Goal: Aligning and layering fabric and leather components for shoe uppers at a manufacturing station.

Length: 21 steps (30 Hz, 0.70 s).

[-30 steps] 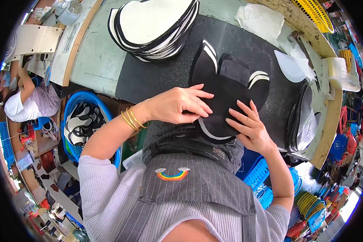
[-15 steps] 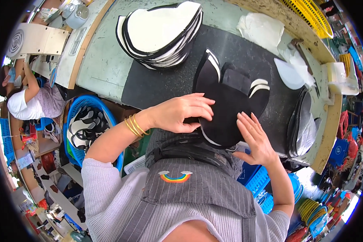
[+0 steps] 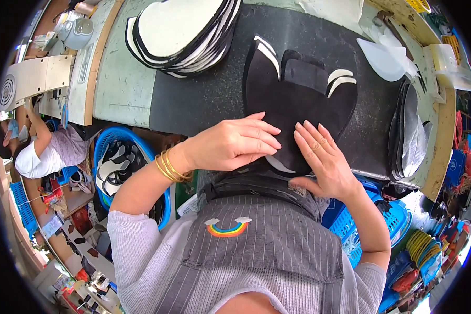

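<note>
Fingers [image 3: 256, 137] of the left hand [image 3: 220, 144] lie close together, slightly bent, on a black piece [image 3: 293, 104] at the centre of the frame; whether they pinch its edge, I cannot tell. The right hand [image 3: 324, 165] rests on the same piece, fingers straight, thumb spread apart. White strips [image 3: 341, 86] show at the piece's upper right. Beneath it, a dark mat [image 3: 204, 99] covers part of the table [image 3: 123, 91]. Black-and-white pieces [image 3: 178, 29] are stacked left of top centre.

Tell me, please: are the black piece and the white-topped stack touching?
Apart. The head view shows dark mat plainly between the black piece and the white-topped stack.
</note>
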Each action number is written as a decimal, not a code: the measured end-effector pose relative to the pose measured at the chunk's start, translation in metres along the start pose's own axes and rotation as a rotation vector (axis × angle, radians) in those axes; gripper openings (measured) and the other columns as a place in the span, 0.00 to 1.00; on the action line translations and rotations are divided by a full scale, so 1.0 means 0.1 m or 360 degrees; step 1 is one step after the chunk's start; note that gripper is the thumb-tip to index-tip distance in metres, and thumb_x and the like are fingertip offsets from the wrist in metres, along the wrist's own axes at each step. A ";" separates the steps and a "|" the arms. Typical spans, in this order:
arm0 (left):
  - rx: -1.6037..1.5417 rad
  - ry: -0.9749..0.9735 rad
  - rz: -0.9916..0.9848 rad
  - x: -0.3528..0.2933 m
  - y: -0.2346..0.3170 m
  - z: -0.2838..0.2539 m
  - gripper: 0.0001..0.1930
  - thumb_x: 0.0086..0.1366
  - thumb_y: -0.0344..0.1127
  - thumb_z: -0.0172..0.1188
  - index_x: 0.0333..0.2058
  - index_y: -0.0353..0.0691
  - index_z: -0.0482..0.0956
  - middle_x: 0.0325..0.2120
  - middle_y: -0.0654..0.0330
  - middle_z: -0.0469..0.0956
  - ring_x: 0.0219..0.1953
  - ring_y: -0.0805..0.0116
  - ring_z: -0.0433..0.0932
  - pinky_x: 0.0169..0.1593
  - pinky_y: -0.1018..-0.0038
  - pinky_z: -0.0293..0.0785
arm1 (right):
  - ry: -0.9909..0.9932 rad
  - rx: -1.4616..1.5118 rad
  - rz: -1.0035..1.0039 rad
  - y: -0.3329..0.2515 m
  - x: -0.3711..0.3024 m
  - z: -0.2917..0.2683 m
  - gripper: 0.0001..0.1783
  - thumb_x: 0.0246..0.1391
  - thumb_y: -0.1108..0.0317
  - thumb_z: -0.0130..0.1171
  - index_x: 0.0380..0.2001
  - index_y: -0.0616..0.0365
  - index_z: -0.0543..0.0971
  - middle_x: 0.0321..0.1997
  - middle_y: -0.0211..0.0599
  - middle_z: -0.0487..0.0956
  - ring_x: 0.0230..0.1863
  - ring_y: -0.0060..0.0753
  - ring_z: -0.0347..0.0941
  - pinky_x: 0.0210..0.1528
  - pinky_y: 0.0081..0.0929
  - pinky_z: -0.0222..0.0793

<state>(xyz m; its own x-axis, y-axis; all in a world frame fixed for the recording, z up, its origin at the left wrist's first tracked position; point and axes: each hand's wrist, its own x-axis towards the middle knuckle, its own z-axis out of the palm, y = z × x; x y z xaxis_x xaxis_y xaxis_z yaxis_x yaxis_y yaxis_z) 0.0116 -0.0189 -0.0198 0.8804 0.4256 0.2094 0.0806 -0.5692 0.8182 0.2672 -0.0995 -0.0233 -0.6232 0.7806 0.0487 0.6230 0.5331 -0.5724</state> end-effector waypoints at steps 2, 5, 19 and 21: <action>0.0041 -0.0020 0.0071 -0.04 0.00 0.02 0.12 0.53 0.25 0.62 0.38 0.39 0.79 0.40 0.61 0.79 0.51 0.60 0.74 0.61 0.54 0.62 | -0.0012 -0.0117 0.0016 -0.03 -0.02 0.02 0.45 0.45 0.51 0.62 0.61 0.68 0.60 0.65 0.51 0.60 0.68 0.49 0.53 0.69 0.45 0.44; 0.0051 0.0014 0.0050 -0.05 0.01 0.03 0.11 0.53 0.25 0.62 0.37 0.39 0.80 0.40 0.61 0.80 0.50 0.61 0.75 0.61 0.53 0.62 | 0.0012 -0.0127 0.0006 -0.03 -0.02 0.06 0.42 0.47 0.53 0.61 0.60 0.67 0.62 0.65 0.50 0.61 0.68 0.48 0.53 0.69 0.45 0.44; 0.0042 0.0025 0.0044 -0.06 -0.01 0.06 0.09 0.52 0.25 0.64 0.34 0.39 0.82 0.37 0.62 0.81 0.47 0.62 0.77 0.62 0.52 0.60 | 0.0074 -0.0208 0.0038 -0.07 0.00 0.15 0.45 0.44 0.48 0.61 0.60 0.65 0.62 0.66 0.49 0.60 0.69 0.48 0.50 0.69 0.49 0.37; 0.0092 0.0009 0.0083 -0.06 -0.03 0.06 0.09 0.52 0.25 0.64 0.34 0.39 0.82 0.38 0.63 0.81 0.47 0.62 0.77 0.62 0.51 0.60 | 0.0046 -0.0236 0.0038 -0.07 0.01 0.15 0.46 0.44 0.46 0.61 0.60 0.65 0.62 0.66 0.48 0.59 0.69 0.47 0.50 0.70 0.49 0.37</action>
<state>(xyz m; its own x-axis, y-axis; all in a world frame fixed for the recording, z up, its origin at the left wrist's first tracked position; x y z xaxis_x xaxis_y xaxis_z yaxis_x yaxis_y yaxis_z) 0.0084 -0.0240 -0.0269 0.8814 0.3982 0.2542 0.0617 -0.6305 0.7737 0.2551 -0.1079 -0.0317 -0.5950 0.8014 0.0611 0.7017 0.5551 -0.4466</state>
